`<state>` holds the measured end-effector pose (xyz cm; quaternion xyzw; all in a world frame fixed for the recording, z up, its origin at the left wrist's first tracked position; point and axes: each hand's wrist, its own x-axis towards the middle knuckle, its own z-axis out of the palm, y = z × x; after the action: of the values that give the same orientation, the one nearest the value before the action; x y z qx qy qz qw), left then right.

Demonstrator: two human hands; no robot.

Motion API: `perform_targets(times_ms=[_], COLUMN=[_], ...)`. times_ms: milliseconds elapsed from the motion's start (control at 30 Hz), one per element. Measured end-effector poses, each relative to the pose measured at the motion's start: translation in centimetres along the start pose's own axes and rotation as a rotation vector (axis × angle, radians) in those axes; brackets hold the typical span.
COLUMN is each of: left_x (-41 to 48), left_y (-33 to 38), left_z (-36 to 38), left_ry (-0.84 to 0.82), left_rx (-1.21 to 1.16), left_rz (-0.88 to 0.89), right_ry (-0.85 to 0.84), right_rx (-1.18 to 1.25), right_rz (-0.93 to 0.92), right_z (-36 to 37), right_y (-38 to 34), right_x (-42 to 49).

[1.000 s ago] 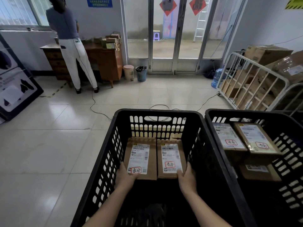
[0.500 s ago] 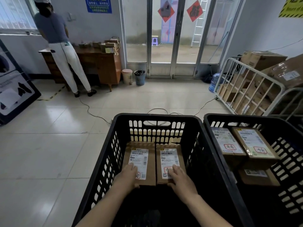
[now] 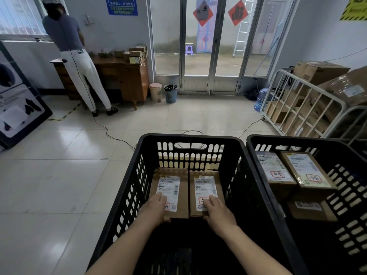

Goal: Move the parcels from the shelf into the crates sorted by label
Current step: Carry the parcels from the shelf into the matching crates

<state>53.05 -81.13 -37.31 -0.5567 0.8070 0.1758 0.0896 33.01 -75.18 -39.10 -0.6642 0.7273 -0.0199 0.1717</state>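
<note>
Our left hand [image 3: 155, 210] grips the near end of the left parcel [image 3: 172, 185], fingers over its label and thumb at the edge. Our right hand [image 3: 218, 213] holds the right parcel [image 3: 206, 183] likewise. Both lie flat and touching in the black crate [image 3: 190, 137] at lower centre. The neighbouring crate [image 3: 297, 140] at lower right holds other parcels [image 3: 305, 171].

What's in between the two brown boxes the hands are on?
Nothing. The head view shows the left parcel and right parcel side by side, only a thin dark seam between them.
</note>
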Motion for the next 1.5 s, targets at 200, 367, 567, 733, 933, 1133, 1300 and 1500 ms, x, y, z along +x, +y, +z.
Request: perform_targets(times_ms=[200, 367, 567, 733, 933, 1133, 1300, 1500], left_x=[-2.1, -4.4, -7.7, -11.4, -16.4, -22.2, -26.6, -30.2], left_y=[0.2, 0.8, 1.3, 1.9, 2.8, 4.2, 5.7, 9.4], left_z=[-0.9, -1.6, -2.8, -3.8, -4.5, -4.2, -3.3, -1.6], left_ry=[0.080, 0.087, 0.118, 0.187, 0.267, 0.314, 0.366, 0.354], left_rx=[0.009, 0.025, 0.003, 0.009, 0.015, 0.009, 0.012, 0.023], left_rz=[-0.012, 0.007, -0.002, 0.048, 0.132, 0.226, 0.310, 0.447], right_ry=[-0.002, -0.001, 0.039, 0.099, 0.175, 0.265, 0.352, 0.413], right_rx=[-0.011, -0.009, -0.042, -0.048, -0.055, -0.054, -0.023, 0.021], right_rz=[0.018, 0.037, 0.033, 0.034, 0.030, 0.052, 0.071, 0.173], right_z=[-0.9, -1.8, -3.7, -5.1, -6.3, -6.7, -6.6, -5.7], right_y=[-0.4, -1.3, -2.4, -3.7, -5.7, -7.2, -7.5, -5.6], right_x=[-1.7, -3.8, -7.0, -10.6, -16.3, -22.9, -28.6, -37.0])
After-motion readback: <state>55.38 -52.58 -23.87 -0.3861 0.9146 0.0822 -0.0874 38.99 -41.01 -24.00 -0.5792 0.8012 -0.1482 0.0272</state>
